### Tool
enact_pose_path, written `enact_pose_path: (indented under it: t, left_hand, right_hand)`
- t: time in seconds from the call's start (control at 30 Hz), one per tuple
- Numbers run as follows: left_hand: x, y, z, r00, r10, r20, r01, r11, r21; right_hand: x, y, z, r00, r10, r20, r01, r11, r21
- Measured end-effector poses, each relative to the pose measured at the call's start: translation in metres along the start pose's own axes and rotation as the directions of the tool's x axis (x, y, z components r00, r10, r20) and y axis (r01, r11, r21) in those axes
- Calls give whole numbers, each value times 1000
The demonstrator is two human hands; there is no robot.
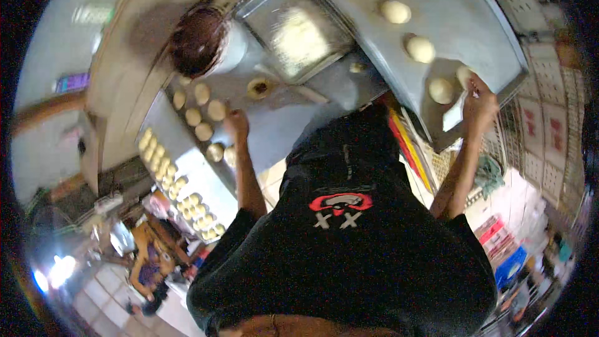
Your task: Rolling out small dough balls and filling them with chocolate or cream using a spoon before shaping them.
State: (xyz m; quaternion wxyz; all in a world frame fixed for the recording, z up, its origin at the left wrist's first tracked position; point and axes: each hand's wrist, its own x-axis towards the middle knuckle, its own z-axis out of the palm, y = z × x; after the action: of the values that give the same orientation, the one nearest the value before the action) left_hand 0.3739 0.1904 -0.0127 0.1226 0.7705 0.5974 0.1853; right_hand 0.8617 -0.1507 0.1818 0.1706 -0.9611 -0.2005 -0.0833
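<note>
My right hand (480, 100) pinches a pale round dough piece (464, 76) over a large metal tray (480, 31), beside another dough round (441, 90); a row of similar rounds runs up that tray. My left hand (236, 122), its fingers curled, is at a flattened dough disc (218, 110) among several discs on the metal work surface (281, 118); whether it grips that disc is unclear. A disc with dark filling (261, 88) lies nearby.
A bucket of dark brown filling (196, 40) and a square tray with pale powder (262, 6) sit at the back. A tray with rows of small dough pieces (203, 224) is at lower left. People (150, 265) are at lower left.
</note>
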Motion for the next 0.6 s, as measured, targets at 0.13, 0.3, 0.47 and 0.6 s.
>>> enact_pose_path:
  t: [0.13,0.3,0.47,0.6]
  left_hand:
    - [13,-23,16,835,-364,412,377,925,52]
    - [12,-6,56,992,-26,124,37,995,-88]
    - [14,18,49,973,13,231,178,594,-785]
    - [-6,93,-24,903,28,429,414,-328,-849]
  right_hand:
    - [1,-30,-11,975,-161,-151,166,986,22]
    - [-24,-102,-19,967,-153,-201,222,897,382]
    - [-59,-178,-7,960,-279,-26,226,714,662]
    - [-92,-216,7,835,-395,382,-151,503,851]
